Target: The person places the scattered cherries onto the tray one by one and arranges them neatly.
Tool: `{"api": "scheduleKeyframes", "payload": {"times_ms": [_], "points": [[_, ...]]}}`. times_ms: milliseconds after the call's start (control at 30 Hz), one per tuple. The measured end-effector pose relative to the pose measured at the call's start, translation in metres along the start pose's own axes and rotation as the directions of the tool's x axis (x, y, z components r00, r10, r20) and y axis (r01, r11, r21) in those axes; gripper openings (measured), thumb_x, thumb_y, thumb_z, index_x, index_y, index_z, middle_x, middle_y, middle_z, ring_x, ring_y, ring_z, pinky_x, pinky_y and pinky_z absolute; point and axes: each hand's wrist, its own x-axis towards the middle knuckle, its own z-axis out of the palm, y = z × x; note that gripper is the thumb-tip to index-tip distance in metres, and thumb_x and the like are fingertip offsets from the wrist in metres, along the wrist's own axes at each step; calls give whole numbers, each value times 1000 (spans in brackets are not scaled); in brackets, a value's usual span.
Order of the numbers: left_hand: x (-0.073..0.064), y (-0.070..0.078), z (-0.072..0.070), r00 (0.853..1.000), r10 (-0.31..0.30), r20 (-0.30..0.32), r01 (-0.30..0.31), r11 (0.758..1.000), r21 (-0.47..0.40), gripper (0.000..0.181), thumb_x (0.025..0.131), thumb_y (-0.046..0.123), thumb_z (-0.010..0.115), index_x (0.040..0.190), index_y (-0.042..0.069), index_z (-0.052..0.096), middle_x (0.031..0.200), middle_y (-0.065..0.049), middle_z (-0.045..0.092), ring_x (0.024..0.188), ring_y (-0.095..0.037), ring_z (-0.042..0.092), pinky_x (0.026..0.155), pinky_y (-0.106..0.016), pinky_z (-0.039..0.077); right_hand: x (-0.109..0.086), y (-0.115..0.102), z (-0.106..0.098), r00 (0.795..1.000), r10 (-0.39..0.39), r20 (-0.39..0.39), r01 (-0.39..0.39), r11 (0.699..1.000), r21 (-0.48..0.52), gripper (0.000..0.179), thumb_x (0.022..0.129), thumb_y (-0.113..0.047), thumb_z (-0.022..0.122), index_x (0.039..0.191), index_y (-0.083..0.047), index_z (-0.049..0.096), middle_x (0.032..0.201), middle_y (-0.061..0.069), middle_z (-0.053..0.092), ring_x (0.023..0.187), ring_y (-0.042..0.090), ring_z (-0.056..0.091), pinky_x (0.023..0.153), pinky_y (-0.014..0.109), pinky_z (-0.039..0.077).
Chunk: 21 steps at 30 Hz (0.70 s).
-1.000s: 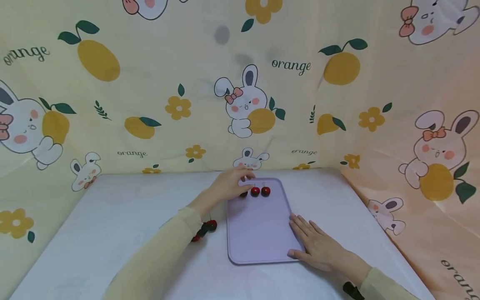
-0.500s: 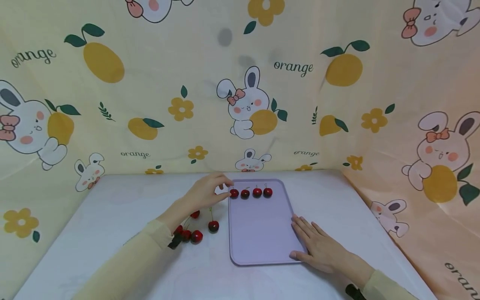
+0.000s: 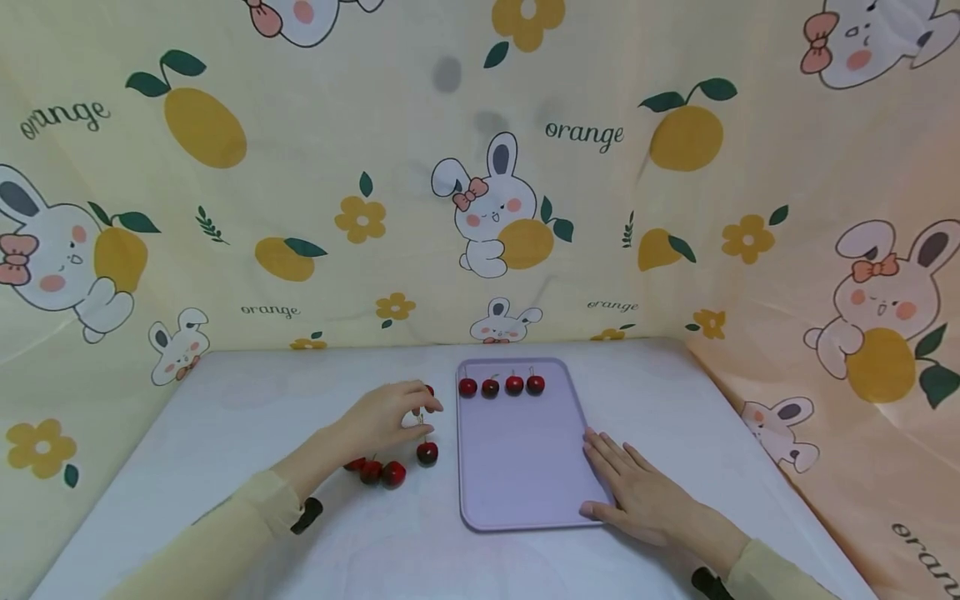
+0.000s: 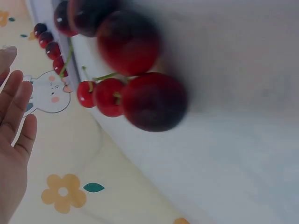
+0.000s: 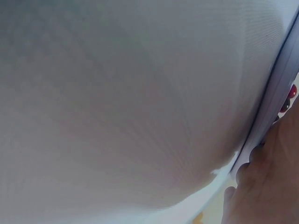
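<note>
Hovering by loose cherries [image 3: 393,474], left hand [image 3: 386,417], grip spread. Right hand [image 3: 641,492] flat, grip straight, on right edge of tray [image 3: 525,467]. Four cherries [image 3: 513,385] rowed at tray's far end.

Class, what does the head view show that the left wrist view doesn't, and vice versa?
Head only: the bare right hand, resting at the right edge of a lavender rectangular tray, and both beige sleeves.
Left wrist only: the palm side of the bare left hand.
Both: four round dark-red cherries rowed on that tray, loose cherries, yellow rabbit-print fabric backdrop.
</note>
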Motion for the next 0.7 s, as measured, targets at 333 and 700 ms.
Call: {"api": "scheduleKeyframes", "payload": {"times_ms": [333,700], "points": [[-19,-5,15,995,69,77,-75,994,79,29,96,25,77,122,13,73,113,2,68,95,-14,67,88,-36,58,0,0,-1,1000,-6,-1,6,1000,-11,89,101,-66,51,157,2,40,168,16,28,154,36,30,121,57,27],[-20,-9,24,990,78,118,-91,990,111,29,93,27,80,119,15,74,106,4,65,80,-5,53,74,-26,53,0,0,-1,1000,-7,0,7,1000,-7,90,101,-67,50,156,3,40,169,17,28,154,37,29,121,58,27]]}}
